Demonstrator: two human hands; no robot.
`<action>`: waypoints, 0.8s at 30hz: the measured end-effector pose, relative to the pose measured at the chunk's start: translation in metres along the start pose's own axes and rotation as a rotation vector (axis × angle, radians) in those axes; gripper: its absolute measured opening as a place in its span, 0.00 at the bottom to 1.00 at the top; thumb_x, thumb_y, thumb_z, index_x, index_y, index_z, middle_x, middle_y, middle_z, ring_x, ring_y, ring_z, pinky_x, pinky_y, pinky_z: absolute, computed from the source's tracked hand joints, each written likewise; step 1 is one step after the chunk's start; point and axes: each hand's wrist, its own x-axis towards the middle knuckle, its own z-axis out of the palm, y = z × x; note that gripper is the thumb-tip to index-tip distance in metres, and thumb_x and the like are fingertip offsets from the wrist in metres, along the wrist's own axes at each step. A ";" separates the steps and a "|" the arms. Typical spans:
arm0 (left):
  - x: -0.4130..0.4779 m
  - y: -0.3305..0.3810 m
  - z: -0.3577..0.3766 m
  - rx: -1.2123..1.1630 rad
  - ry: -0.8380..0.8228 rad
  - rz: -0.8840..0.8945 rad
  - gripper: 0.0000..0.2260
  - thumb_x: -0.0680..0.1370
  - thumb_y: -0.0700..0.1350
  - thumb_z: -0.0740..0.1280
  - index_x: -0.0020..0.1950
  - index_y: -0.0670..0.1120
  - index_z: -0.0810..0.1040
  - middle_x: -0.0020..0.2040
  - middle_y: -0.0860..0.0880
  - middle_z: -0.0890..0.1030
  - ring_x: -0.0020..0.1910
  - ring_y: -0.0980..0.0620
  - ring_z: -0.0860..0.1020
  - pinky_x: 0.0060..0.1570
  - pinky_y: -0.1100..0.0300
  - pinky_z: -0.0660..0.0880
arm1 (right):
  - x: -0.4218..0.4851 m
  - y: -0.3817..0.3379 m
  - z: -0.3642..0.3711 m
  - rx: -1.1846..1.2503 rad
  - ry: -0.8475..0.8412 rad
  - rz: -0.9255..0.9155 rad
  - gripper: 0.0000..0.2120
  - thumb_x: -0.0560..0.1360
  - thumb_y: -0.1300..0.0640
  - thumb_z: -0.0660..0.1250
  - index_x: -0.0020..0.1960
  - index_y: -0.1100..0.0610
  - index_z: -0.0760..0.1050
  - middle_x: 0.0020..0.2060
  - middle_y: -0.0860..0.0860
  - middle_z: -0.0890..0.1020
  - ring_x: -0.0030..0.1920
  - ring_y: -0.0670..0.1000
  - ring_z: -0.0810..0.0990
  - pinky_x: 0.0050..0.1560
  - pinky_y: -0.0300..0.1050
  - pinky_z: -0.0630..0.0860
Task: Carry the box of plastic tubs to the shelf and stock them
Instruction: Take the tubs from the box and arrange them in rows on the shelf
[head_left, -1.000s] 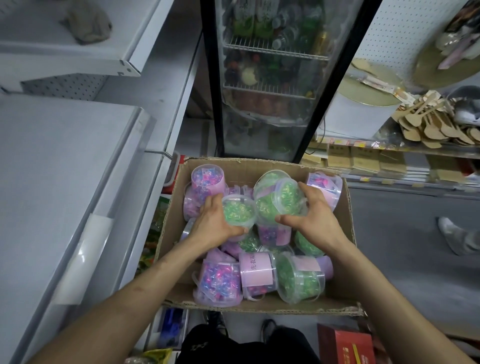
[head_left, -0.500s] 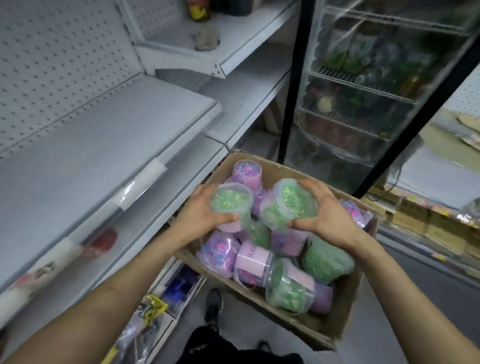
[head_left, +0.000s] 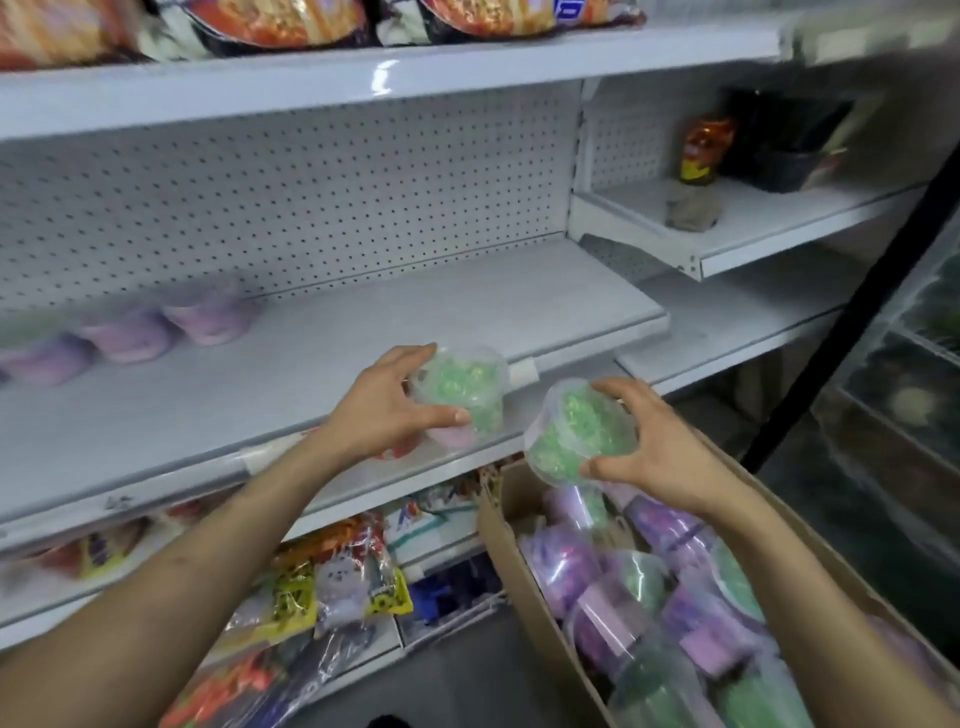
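My left hand (head_left: 382, 410) grips a clear tub of green pieces (head_left: 467, 387) over the front edge of the white middle shelf (head_left: 291, 364). Just right of it, my right hand (head_left: 660, 452) holds a second green tub (head_left: 576, 431), tilted, in the air above the cardboard box (head_left: 511, 561). The box sits low at the right and holds several purple and green tubs (head_left: 649, 597). A row of purple tubs (head_left: 208, 317) stands at the back left of the same shelf, blurred.
A pegboard back panel (head_left: 311, 187) rises behind the shelf. Snack bags (head_left: 291, 21) fill the top shelf and more packets (head_left: 322, 587) lie on the lower shelves. A bottle (head_left: 704, 150) stands on a shelf at the right. A glass-door fridge (head_left: 904, 395) stands at the far right.
Both hands have lifted their green tubs out of the box and up toward the middle shelf. The view has swung up and left, away from the box to the shelving.
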 end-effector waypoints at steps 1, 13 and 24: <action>-0.003 -0.006 -0.015 0.000 0.026 -0.015 0.52 0.62 0.72 0.78 0.80 0.51 0.69 0.75 0.56 0.70 0.69 0.57 0.70 0.69 0.63 0.64 | 0.014 -0.011 0.002 -0.002 -0.018 -0.042 0.45 0.62 0.42 0.81 0.75 0.42 0.66 0.68 0.40 0.71 0.65 0.44 0.72 0.60 0.41 0.70; -0.061 -0.110 -0.148 0.202 0.353 -0.231 0.38 0.65 0.66 0.79 0.71 0.54 0.76 0.62 0.55 0.76 0.61 0.53 0.75 0.61 0.58 0.71 | 0.183 -0.161 0.096 -0.117 -0.219 -0.377 0.43 0.65 0.43 0.80 0.76 0.48 0.67 0.74 0.47 0.67 0.73 0.49 0.66 0.69 0.44 0.65; -0.038 -0.198 -0.182 0.209 0.419 -0.350 0.38 0.61 0.73 0.73 0.67 0.56 0.78 0.62 0.51 0.78 0.61 0.49 0.75 0.61 0.51 0.74 | 0.265 -0.219 0.172 -0.346 -0.306 -0.396 0.49 0.57 0.34 0.71 0.75 0.50 0.69 0.72 0.51 0.71 0.72 0.54 0.68 0.73 0.52 0.68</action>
